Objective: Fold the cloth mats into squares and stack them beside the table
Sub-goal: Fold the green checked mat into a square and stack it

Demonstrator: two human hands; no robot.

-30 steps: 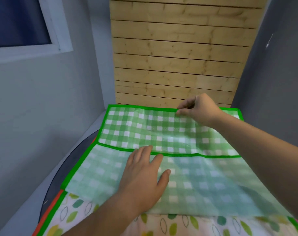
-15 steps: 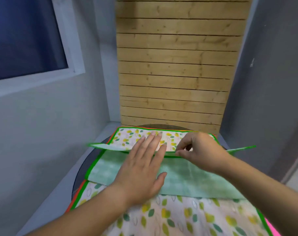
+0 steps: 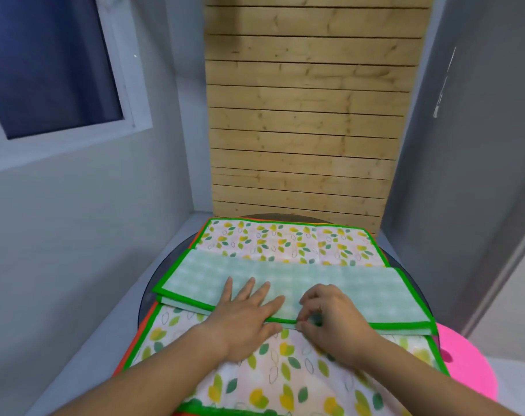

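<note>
Head view: folded green mat, long axis left to right.

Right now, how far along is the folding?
Done: the green checked cloth mat is folded into a long strip. In hand: the left hand presses it flat, the right hand pinches its near edge. Left: folding it square, the leaf-patterned cloth mat underneath, and stacking.

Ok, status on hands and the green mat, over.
Left hand flat on green checked mat. Right hand pinching its near edge. Mat folded to long strip, not square yet, lying on leaf-print mat.
</note>
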